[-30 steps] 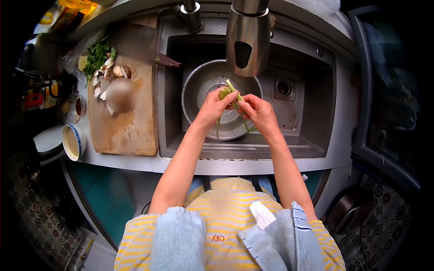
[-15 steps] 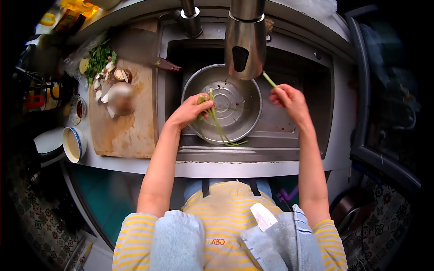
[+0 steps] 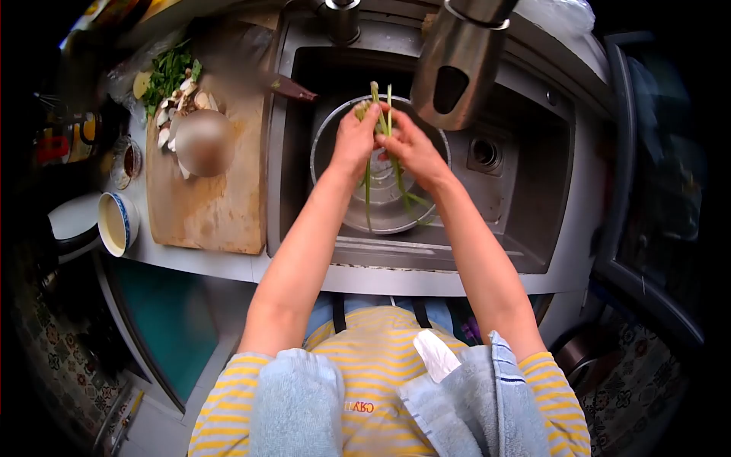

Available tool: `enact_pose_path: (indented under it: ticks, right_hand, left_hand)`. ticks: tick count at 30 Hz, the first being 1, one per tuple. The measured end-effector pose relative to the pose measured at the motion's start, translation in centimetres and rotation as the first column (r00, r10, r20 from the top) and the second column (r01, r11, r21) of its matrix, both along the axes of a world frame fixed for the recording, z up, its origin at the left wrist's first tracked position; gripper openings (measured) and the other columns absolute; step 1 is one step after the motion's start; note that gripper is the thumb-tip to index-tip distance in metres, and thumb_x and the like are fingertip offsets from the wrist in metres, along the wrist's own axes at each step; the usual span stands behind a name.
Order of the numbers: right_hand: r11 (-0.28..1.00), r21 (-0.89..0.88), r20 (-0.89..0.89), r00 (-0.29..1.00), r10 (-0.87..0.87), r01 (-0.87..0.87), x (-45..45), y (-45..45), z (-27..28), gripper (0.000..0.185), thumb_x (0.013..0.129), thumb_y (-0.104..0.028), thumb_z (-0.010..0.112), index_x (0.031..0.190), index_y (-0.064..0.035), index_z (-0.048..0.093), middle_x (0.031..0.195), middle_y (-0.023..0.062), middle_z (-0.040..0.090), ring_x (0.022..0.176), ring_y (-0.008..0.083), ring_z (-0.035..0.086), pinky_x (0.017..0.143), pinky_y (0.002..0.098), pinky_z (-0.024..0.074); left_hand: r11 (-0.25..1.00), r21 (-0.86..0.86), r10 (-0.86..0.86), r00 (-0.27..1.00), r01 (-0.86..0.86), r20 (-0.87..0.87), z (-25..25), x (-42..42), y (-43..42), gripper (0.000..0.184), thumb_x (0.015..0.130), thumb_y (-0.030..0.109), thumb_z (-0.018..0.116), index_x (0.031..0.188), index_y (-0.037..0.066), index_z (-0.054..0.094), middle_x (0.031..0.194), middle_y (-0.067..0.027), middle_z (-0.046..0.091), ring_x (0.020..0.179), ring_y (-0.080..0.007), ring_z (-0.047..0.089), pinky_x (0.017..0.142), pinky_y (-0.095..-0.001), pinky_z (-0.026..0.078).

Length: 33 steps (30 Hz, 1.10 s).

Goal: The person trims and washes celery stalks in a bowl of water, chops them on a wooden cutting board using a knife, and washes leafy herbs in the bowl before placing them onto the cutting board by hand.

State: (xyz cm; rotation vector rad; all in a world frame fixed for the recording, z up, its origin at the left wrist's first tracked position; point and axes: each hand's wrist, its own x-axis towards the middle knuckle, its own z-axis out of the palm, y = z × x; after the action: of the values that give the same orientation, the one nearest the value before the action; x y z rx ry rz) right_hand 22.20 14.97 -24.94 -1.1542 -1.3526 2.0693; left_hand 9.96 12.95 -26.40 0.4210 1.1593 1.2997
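Both hands are close together above the metal bowl (image 3: 392,217) in the sink. My left hand (image 3: 354,145) is closed around a small bunch of thin green stalks (image 3: 368,199), whose ends rise above the fingers and whose lower parts hang over the bowl. Beside it, my right hand (image 3: 417,152) has its fingertips pinched on the stalks, nearly touching the left fingers. Part of the bunch is hidden by the hands. Inside the bowl the bottom shows only in part, and what lies there is hard to make out.
Back right, the faucet (image 3: 457,72) hangs over the sink, with the drain (image 3: 485,154) below it. Left of the sink is a wooden cutting board (image 3: 217,228) with mushroom pieces (image 3: 164,137) and leafy greens (image 3: 169,76). A dark handle (image 3: 293,89) juts over the sink's edge.
My right hand has moved left from beside the bowl to my left hand, bringing its separate stalk to the bunch. My left hand has risen slightly. The camera view has shifted and tilted.
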Motion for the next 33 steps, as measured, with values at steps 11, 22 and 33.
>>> enact_pose_path:
  ticks: [11,22,33]
  right_hand:
    - [0.976,-0.178,0.146,0.984,-0.098,0.124,-0.3,-4.2,-5.1,0.017,0.086,-0.014,0.05,0.102,-0.0074,0.052,0.09,0.0007,0.061,0.08,0.0078,0.056,0.061,0.0208,0.0415]
    - [0.968,0.251,0.384,0.916,-0.114,0.015,-1.1,-6.5,-4.4,0.025,0.078,-0.017,0.06,0.098,-0.0044,0.055,0.082,0.0108,0.061,0.077,0.0199,0.058,0.071,0.0303,0.0443]
    - [0.993,-0.057,0.139,0.986,-0.096,0.105,-1.0,-6.0,-5.1,0.016,0.086,-0.018,0.052,0.085,-0.0028,0.047,0.065,0.0048,0.056,0.059,0.0097,0.054,0.055,0.0255,0.0436]
  left_hand:
    - [0.961,-0.267,0.05,0.908,0.069,0.416,-5.2,-2.0,-3.7,0.045,0.088,0.041,0.045,0.111,0.003,0.049,0.101,-0.0107,0.058,0.087,-0.02,0.058,0.069,-0.0327,0.048]
    - [0.961,-0.267,0.077,0.865,0.068,0.496,-4.7,-0.8,-5.7,0.074,0.083,0.06,0.036,0.124,-0.002,0.034,0.12,-0.0148,0.045,0.109,-0.0221,0.045,0.094,-0.0355,0.036]
    - [0.942,-0.162,0.292,0.956,-0.292,-0.026,0.7,0.8,-10.4,0.058,0.091,0.05,0.028,0.116,-0.001,0.038,0.105,-0.0151,0.052,0.097,-0.0198,0.051,0.084,-0.0299,0.041]
